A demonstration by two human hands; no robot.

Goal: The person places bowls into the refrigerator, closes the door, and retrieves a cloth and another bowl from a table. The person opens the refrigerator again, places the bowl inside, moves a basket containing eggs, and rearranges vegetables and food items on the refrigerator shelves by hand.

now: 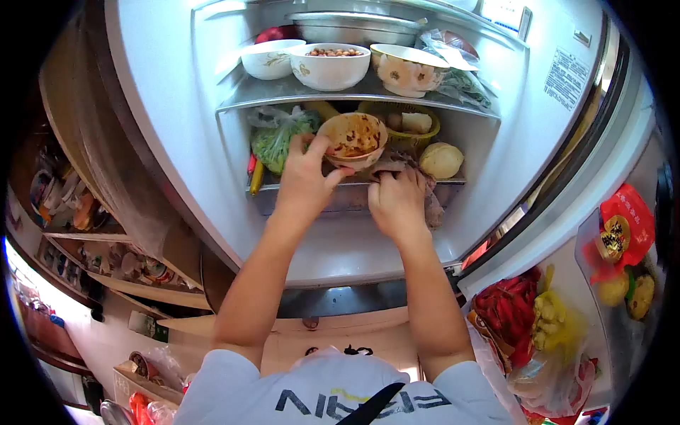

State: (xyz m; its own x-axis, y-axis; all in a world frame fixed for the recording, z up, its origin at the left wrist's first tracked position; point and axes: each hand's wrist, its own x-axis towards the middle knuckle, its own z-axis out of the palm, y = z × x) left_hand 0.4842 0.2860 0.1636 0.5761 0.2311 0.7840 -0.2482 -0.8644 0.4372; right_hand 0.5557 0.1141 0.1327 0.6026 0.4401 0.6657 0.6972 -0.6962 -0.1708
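Observation:
My left hand (309, 172) grips the left side of a bowl (352, 134) whose inside is smeared with reddish-brown sauce. The bowl is tilted toward me at the front of the lower fridge shelf. Closed on a crumpled greyish-pink cloth (433, 205), my right hand (399, 202) is at the shelf's front edge, just right of the bowl. Part of the cloth hangs over that edge. Left of the bowl lies a clear bag of green vegetables (275, 145). A pale round vegetable (441, 160) sits to the right of the cloth.
On the upper shelf stand a white bowl (270, 59), a bowl of nuts or beans (330, 71), a flowered bowl (407, 74) and a metal basin (358, 27). A yellow-green basket (425, 134) is behind the cloth. The open door (559, 283) at right holds bagged food.

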